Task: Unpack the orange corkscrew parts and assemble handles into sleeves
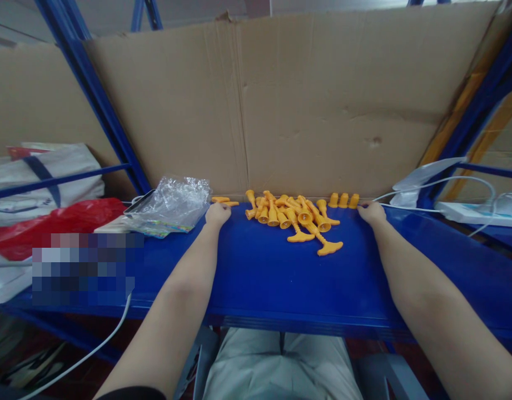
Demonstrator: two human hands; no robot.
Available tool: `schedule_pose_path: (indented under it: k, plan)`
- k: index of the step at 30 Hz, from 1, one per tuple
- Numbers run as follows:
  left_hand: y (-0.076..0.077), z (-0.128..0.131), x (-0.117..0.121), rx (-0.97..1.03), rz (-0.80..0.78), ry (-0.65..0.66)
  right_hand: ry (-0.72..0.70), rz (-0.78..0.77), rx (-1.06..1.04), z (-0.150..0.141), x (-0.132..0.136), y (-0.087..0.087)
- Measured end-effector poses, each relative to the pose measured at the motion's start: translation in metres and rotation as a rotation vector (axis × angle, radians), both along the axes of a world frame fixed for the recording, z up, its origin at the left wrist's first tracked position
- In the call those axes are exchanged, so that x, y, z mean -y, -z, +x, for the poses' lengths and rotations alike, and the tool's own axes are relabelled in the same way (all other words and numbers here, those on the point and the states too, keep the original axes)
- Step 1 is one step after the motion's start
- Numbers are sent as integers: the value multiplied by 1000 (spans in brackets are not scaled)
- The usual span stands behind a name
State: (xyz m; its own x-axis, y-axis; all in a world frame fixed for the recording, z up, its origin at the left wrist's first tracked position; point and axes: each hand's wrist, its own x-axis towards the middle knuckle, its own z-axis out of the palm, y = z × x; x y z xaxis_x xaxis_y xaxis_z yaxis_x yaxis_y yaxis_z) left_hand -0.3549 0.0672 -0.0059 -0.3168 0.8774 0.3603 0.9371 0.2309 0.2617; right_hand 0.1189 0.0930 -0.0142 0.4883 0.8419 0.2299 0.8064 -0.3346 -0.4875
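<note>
At the back of the blue tabletop my left hand [218,214] is closed at the end of an orange handle piece [232,204], its fingers mostly hidden behind the hand. Another orange handle piece [219,199] lies just beyond it. My right hand [372,213] has its fingers drawn together beside the rightmost of three upright orange cups [354,200]; whatever they hold is too small to make out. Between my hands lies a heap of orange plastic parts [283,211], with cup-shaped ends and stems. Two T-shaped orange handles [331,248] point toward me from the heap.
Crumpled clear plastic bags [176,203] lie left of my left hand, with a red bag [84,219] farther left. A cardboard sheet [314,105] walls off the back. At right a white cable [439,179] loops near a power strip [485,214]. Blue posts [109,111] flank the tabletop [289,289].
</note>
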Motion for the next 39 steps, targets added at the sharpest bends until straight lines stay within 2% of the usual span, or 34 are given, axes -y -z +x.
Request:
schedule_pose_path:
  k: [5,8,11,15,18,21,24,27,31,33,36,39]
  plan:
    - [-1,-1,-2,-40,65,32,9,344,109,-10,12,-8]
    - [-5,3,-3,-50,129,69,-61,368,114,-28,12,-23]
    - [-10,7,-4,-21,167,136,-201,232,134,-54,5,-38]
    - [-18,13,-6,17,210,200,-462,-163,81,-86,-4,-44]
    - [-25,21,-9,43,270,253,-511,-230,143,-102,-5,-39]
    - [-40,35,-12,64,356,350,-488,-178,251,-109,-3,-35]
    - [-63,54,-15,116,448,459,-469,-116,226,-110,0,-39]
    - [-87,75,-12,230,454,603,-437,16,102,-108,3,-55]
    - [-108,100,2,346,309,834,-457,290,-88,-107,10,-87]
    - [-114,109,14,334,258,925,-546,385,-198,-110,18,-104]
    - [-118,120,32,305,211,1033,-871,407,-363,-119,39,-124]
    - [-120,124,43,271,168,1125,-1147,412,-479,-133,62,-133]
